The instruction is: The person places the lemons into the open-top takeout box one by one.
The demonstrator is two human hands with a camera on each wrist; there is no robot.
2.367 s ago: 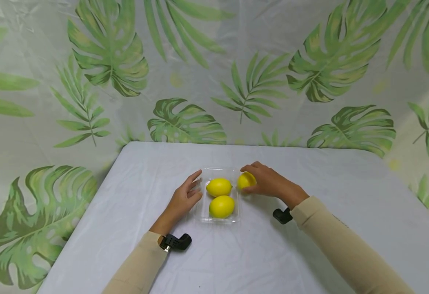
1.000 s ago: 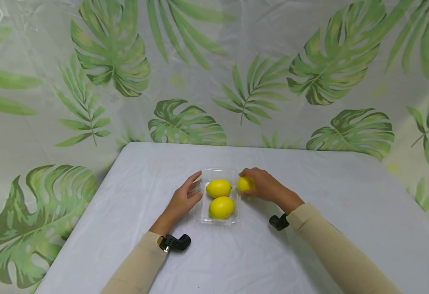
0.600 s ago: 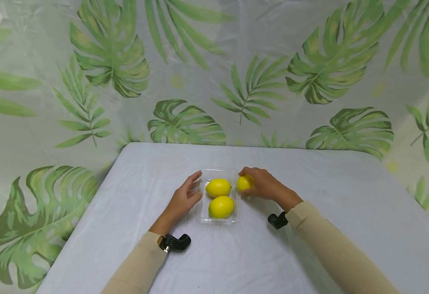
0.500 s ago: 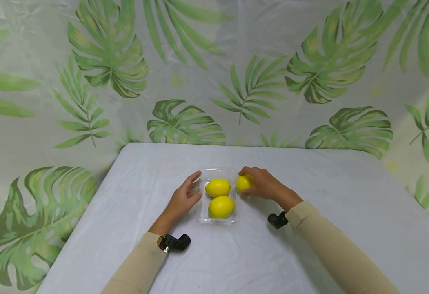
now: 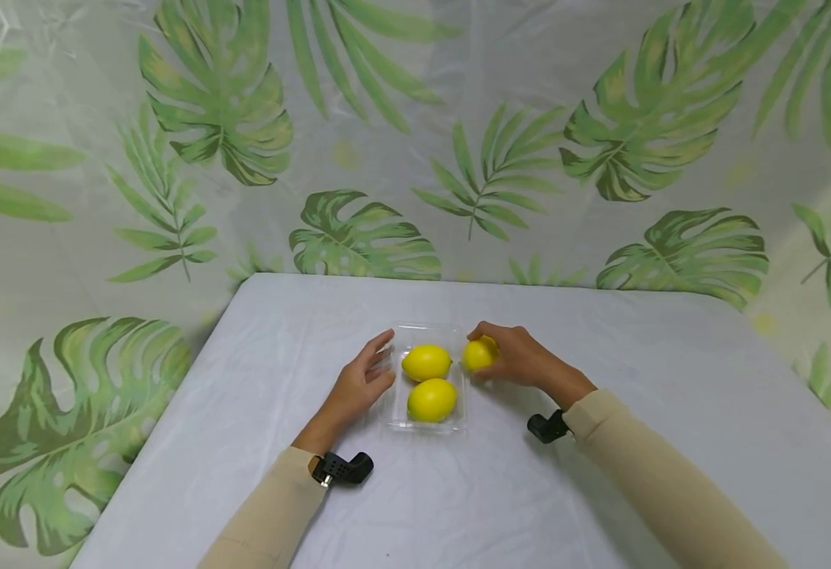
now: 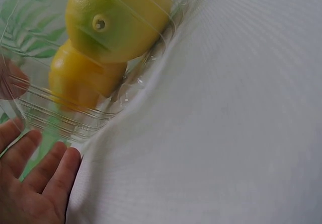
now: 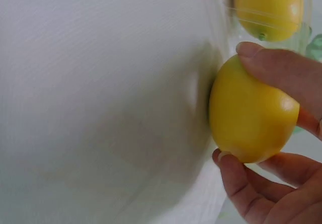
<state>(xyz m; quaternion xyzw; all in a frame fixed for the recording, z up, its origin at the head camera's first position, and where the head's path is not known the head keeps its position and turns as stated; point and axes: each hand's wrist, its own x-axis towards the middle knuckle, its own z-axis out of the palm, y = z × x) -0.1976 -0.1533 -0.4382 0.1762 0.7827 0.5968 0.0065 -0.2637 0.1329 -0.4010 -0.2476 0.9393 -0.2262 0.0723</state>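
Note:
A clear plastic box (image 5: 425, 429) sits mid-table with two yellow lemons (image 5: 426, 363) inside, one behind the other. My left hand (image 5: 356, 383) lies along the box's left side, fingers extended and fingertips right at the ridged wall, as the left wrist view shows. On the other side, my right hand (image 5: 523, 357) grips a third lemon (image 7: 251, 113) just outside the box's right wall. In the right wrist view the thumb crosses one end of this lemon and the fingertips press the opposite end; a shadow falls on the cloth beside it.
A white cloth (image 5: 600, 490) covers the table. Behind it hangs a pale sheet (image 5: 387, 142) printed with green leaves. Each wrist carries a black camera, the left one (image 5: 347, 469) near the box's front left corner.
Since the oldest frame my right hand and its lemon have shifted slightly and turned a little, staying at the box's right side. My left hand and the box have kept their places.

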